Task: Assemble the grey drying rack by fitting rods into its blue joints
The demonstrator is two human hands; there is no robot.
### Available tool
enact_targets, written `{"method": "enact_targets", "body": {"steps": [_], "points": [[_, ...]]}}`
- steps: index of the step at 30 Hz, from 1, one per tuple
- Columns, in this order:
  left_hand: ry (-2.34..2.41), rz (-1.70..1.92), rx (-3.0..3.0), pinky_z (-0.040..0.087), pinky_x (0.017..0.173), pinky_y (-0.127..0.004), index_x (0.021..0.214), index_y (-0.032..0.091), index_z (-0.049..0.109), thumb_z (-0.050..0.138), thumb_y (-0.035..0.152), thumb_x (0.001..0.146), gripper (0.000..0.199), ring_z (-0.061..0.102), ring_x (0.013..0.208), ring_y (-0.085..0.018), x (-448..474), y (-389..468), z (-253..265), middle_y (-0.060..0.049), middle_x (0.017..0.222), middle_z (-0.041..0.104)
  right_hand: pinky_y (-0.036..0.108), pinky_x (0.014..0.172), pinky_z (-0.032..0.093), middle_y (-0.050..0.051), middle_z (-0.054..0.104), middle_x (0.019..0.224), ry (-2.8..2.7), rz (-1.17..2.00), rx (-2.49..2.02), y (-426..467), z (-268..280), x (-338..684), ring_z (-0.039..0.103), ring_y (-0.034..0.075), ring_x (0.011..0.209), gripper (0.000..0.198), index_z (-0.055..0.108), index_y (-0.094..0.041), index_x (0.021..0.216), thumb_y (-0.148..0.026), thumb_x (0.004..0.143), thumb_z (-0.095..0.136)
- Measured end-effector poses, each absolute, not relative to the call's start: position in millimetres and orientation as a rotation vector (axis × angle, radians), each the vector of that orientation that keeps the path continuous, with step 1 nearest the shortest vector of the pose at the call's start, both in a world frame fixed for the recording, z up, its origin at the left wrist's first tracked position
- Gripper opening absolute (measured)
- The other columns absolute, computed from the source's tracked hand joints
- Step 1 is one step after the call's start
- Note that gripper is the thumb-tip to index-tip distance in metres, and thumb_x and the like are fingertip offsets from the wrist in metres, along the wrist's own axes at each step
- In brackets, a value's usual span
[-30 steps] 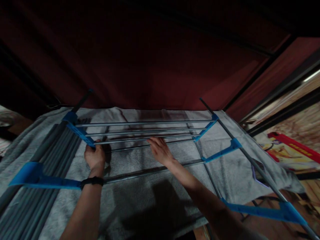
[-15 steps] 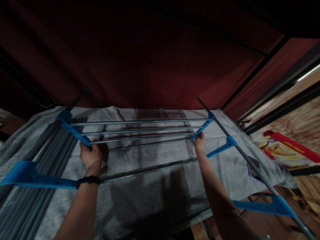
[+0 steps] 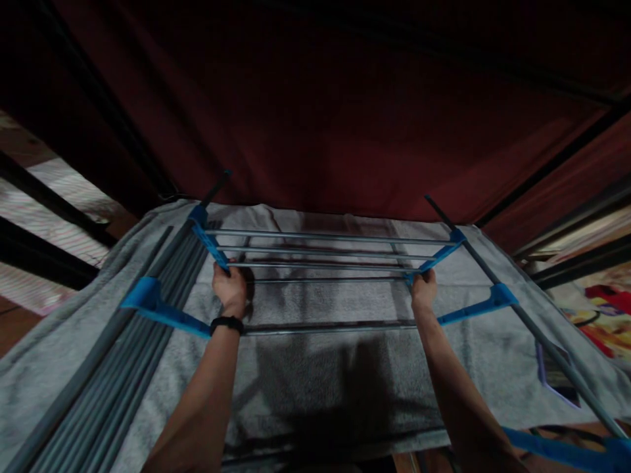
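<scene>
A rack of grey metal tubes point(image 3: 320, 251) and blue plastic brackets stands on a grey cloth. My left hand point(image 3: 229, 288), with a black band at its wrist, is closed round the front end of the upper left blue bracket point(image 3: 210, 243). At the other side my right hand point(image 3: 424, 289) grips the front end of the upper right blue bracket point(image 3: 441, 253). Several crossbars run between these two brackets. Lower blue brackets, left point(image 3: 170, 314) and right point(image 3: 476, 307), are joined by another bar point(image 3: 325, 328) beneath my forearms. My fingertips are partly hidden.
Several loose grey tubes point(image 3: 128, 368) lie side by side on the grey cloth point(image 3: 305, 374) at left. A dark phone-like object with a purple edge point(image 3: 555, 374) lies at right. A dark red fabric wall point(image 3: 315, 151) rises behind, and a colourful package point(image 3: 606, 315) sits far right.
The view has swung to the left, so the rack and both hands appear farther right. Both hands keep their hold on the upper brackets. The rack looks more level in the view.
</scene>
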State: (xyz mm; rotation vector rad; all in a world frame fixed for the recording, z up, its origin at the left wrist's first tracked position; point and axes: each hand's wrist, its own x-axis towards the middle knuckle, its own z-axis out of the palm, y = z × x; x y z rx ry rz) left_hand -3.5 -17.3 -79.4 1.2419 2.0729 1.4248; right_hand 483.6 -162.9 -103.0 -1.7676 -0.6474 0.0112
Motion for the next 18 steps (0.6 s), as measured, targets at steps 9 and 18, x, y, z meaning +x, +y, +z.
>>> {"method": "enact_targets", "body": {"steps": [9, 18], "points": [[1.847, 1.413, 1.135, 0.054, 0.098, -0.042, 0.118, 0.019, 0.057, 0.055, 0.012, 0.073, 0.045, 0.070, 0.102, -0.028, -10.3, -18.4, -82.9, -0.010, 0.102, 0.071, 0.040, 0.092, 0.050, 0.001, 0.059, 0.093, -0.537, 0.086, -1.766, -168.9, -85.8, 460.5, 0.059, 0.021, 0.091, 0.038, 0.056, -0.022, 0.103, -0.033, 0.067, 0.055], [1.727, 1.948, 1.243, 0.043, 0.117, -0.037, 0.145, 0.018, 0.045, 0.050, 0.009, 0.075, 0.071, 0.057, 0.134, -0.021, -7.3, -24.8, -36.3, -0.013, 0.142, 0.059, 0.047, 0.108, 0.045, 0.012, 0.057, 0.130, -1.430, -0.148, -1.457, -177.8, 6.7, 307.6, 0.053, 0.025, 0.128, 0.041, 0.061, -0.023, 0.127, -0.021, 0.091, 0.042]]}}
